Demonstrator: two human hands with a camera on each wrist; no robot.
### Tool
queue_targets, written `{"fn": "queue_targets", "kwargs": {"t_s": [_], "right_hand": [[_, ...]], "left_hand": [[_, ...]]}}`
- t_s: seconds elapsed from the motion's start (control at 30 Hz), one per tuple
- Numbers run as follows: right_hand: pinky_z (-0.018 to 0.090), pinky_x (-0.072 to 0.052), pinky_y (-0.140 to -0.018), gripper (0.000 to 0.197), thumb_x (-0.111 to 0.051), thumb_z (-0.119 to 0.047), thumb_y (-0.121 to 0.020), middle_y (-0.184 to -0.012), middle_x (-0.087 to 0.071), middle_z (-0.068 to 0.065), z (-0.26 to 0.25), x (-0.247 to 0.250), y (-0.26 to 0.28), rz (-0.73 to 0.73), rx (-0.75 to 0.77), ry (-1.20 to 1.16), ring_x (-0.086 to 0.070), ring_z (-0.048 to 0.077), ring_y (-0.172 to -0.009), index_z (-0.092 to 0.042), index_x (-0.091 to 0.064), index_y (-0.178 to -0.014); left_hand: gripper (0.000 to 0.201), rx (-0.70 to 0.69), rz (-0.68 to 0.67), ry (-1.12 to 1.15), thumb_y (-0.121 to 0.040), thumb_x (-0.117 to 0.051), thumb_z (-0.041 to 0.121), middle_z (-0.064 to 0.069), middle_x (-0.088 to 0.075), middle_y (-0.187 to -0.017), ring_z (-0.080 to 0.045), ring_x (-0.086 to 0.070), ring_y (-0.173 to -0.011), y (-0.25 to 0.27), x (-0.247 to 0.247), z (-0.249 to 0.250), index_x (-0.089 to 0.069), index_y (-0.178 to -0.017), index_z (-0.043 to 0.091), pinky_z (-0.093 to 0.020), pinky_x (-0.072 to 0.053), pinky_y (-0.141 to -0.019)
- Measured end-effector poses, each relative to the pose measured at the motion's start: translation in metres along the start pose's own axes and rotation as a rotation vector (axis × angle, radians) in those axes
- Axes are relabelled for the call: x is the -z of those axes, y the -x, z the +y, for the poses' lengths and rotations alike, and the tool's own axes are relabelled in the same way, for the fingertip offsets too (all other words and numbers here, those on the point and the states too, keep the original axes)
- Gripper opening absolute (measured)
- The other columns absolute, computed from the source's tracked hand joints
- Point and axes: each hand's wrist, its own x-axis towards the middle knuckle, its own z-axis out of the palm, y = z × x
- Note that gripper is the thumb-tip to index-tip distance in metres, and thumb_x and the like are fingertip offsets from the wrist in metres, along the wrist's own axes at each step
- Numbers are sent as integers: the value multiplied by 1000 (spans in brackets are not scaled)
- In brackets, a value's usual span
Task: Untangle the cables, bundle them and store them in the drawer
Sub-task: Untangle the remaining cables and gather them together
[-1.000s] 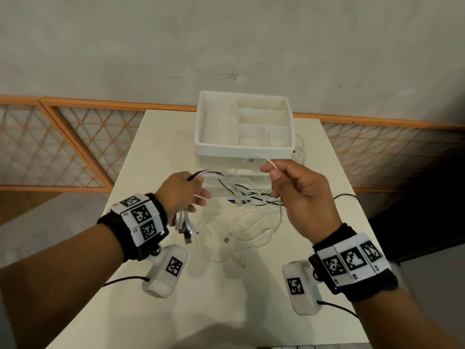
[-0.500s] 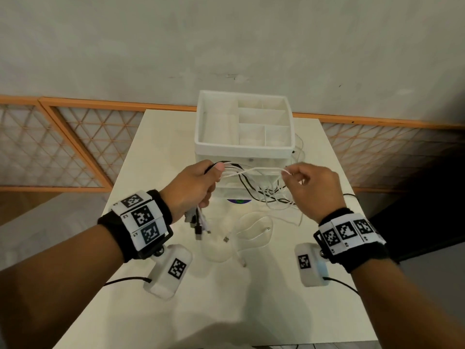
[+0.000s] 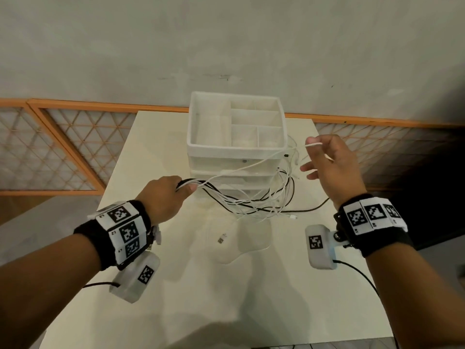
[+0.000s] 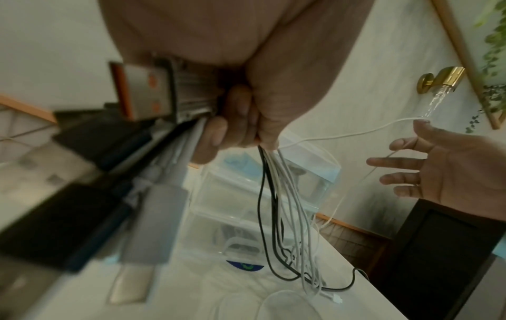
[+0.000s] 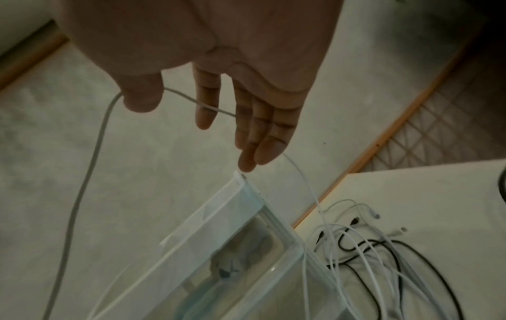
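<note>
Two hands draw one white cable out of a bunch above a table.

One table (image 3: 176, 285) carries one white drawer unit (image 3: 236, 147), topped by an open tray split into five compartments, with at least two clear drawers beneath. The left hand (image 3: 163, 195) is fisted around the bunch (image 3: 251, 202) of white and black cables, too many to count; they sag in loops to the table before the unit. The right hand (image 3: 332, 167) is raised beside the unit, fingers spread and nearly straight, with a single white cable (image 3: 251, 167) running from thumb to fist. Only the left wrist view shows the blurred plugs (image 4: 153, 164) hanging below the fist; only the right wrist view shows the cable (image 5: 90, 164) draped over the thumb and across the fingers, plus loose connectors (image 5: 364, 218) beside the unit.
</note>
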Motion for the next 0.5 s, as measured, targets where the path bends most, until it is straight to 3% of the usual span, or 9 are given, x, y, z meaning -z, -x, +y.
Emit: {"fn": "queue_targets", "kwargs": {"t_s": [0.07, 0.13, 0.2, 0.3, 0.4, 0.5], "right_hand": [[45, -58, -72, 32, -65, -59, -80, -96, -69, -15, -1, 0, 2, -31, 52, 34, -71, 18, -74, -32, -62, -96], [47, -56, -76, 24, -68, -56, -77, -113, -67, -18, 1, -2, 1, -55, 85, 22, -70, 30, -81, -36, -60, -87], [42, -55, -71, 26, -70, -52, -75, -129, -61, -15, 7, -4, -3, -76, 99, 13, -68, 37, -87, -30, -58, -80], [47, -57, -79, 28, -72, -50, -72, -136, -56, -21, 20, -2, -7, -116, 114, 138, -68, 29, -97, -30, -52, -70], [51, -56, -79, 24, -75, -38, -72, -140, -52, -24, 24, -1, -7, -125, 186, 198, -67, 24, -94, -26, -55, -76], [40, -57, -75, 24, -79, -20, -77, -144, -51, -12, 7, -13, -2, -142, 275, 132, -66, 20, -82, -20, -63, -95]], "left_hand": [[48, 26, 5, 0, -101, -40, 49, -3, -48, -66, -16, -41, -59, -1, 0, -4, -41, -70, 12, -30, -27, -53], [48, 55, -3, -3, -101, -40, 49, -3, -48, -67, -16, -41, -59, -2, -1, -7, -41, -69, 13, -30, -27, -53], [48, 72, -3, -2, -101, -40, 49, -3, -47, -67, -17, -41, -60, -4, -3, -7, -40, -69, 13, -30, -27, -53], [48, 89, 9, 28, -100, -41, 49, -2, -47, -66, -17, -40, -60, -4, -6, -7, -40, -68, 13, -30, -28, -53], [49, 93, -3, 70, -98, -44, 51, -2, -48, -65, -19, -43, -60, -4, -6, -8, -42, -68, 12, -30, -31, -54], [50, 79, -50, 96, -92, -52, 58, -1, -51, -65, -17, -46, -59, -5, -8, -4, -47, -70, 13, -30, -33, -55]]}}
